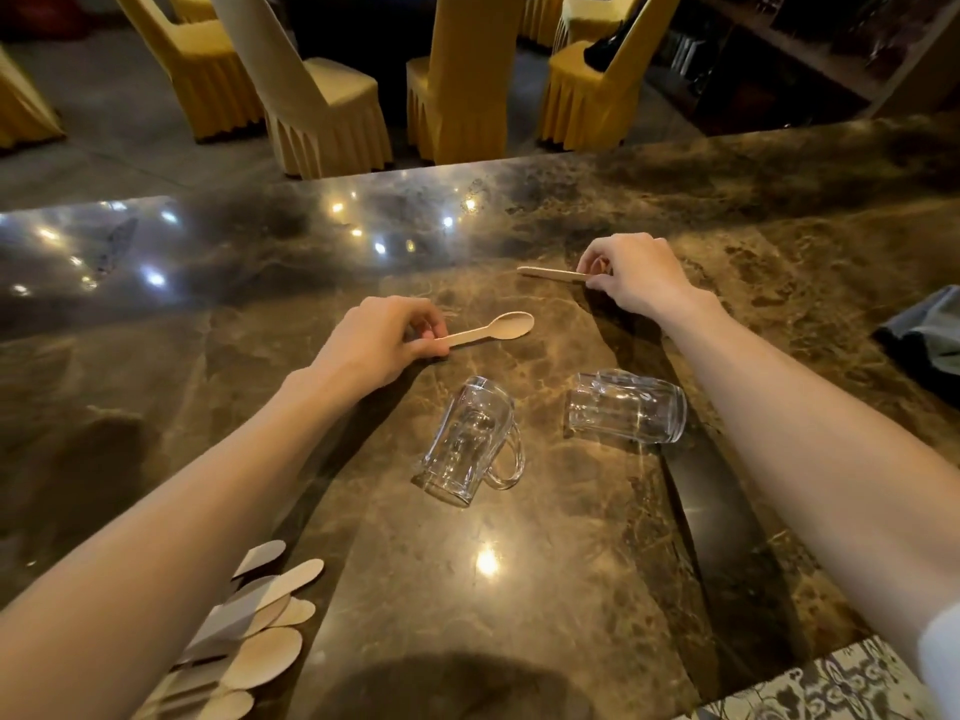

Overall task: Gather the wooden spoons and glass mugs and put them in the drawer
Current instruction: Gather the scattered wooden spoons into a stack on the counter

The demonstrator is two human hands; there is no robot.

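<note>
My left hand (382, 343) pinches the handle end of a wooden spoon (498, 328) that lies on the marble counter (519, 589), bowl pointing right. My right hand (636, 275) grips one end of a second wooden spoon (550, 273); its handle sticks out to the left and its bowl is hidden in my fingers. Two glass mugs lie on their sides nearer to me: one with its handle showing (470, 441), the other (626, 406) to its right. A pile of several wooden spoons (260, 631) sits at the near left, partly under my left forearm.
A dark folded cloth (924, 340) lies at the counter's right edge. Yellow-covered chairs (322, 96) stand beyond the counter's far edge. A patterned tile floor (831, 688) shows at the near right corner. No drawer is in view.
</note>
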